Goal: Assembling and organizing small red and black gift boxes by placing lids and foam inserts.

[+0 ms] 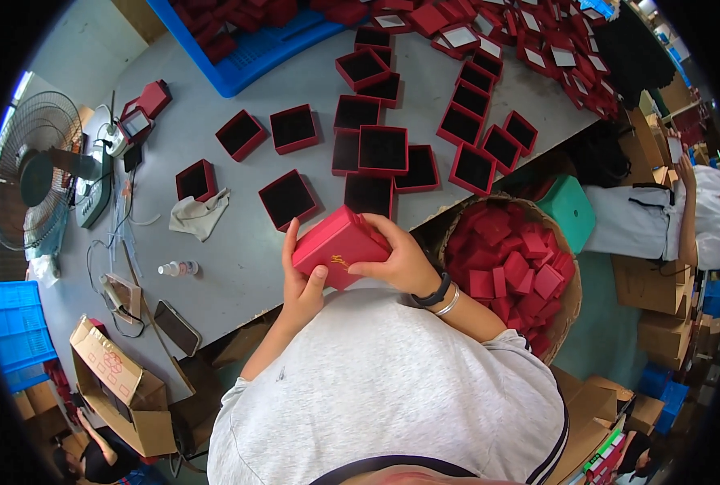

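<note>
Close to my chest, at the table's near edge, I hold a red gift box [331,242] with small gold lettering on its face. My left hand [301,283] grips its left side, thumb on the front. The right hand [402,263] wraps round the other side, its thumb also on the front face. Just beyond lie open red box trays with black inserts, among them one tray [288,200] near my left fingers and another [382,149] stacked on its neighbours. A crumpled pale cloth [199,213] rests to the left.
A large round bin [576,303] full of red box pieces stands at my right, by a green stool [570,212]. Red lids [538,48] pile up at the back right, near a blue crate [229,77]. Leftward are a fan [40,166], small bottle [179,268] and phone [177,327].
</note>
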The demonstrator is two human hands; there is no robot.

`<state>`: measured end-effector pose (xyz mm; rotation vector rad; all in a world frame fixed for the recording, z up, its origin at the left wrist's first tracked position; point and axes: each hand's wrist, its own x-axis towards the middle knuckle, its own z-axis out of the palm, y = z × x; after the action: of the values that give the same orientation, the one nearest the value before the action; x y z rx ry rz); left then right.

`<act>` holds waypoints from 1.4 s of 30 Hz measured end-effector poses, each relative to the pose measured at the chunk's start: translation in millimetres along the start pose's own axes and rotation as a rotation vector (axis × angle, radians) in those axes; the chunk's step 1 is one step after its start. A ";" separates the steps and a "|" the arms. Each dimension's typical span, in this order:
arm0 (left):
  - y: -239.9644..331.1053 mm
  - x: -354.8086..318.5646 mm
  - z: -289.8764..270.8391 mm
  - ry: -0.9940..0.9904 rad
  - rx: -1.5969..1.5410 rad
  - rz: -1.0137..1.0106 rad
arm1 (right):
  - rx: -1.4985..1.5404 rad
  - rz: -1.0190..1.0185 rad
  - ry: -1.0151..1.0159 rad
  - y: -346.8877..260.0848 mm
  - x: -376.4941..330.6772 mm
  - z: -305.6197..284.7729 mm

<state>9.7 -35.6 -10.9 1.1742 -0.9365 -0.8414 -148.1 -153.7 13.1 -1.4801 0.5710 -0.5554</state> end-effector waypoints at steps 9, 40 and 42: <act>-2.9 0.8 0.0 -0.019 -0.207 -0.057 | 0.087 0.035 0.027 9.9 -2.8 -2.3; -87.1 52.2 -68.4 0.184 1.063 0.040 | 0.094 -0.123 1.133 69.7 -114.3 -212.6; -86.3 53.8 -66.7 0.181 1.061 0.048 | -0.039 -0.103 1.153 59.3 -108.0 -215.2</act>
<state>87.0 -76.4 -95.5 2.0687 -1.2927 -0.1305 -371.5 -242.8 -47.0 -1.1139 1.3887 -1.4976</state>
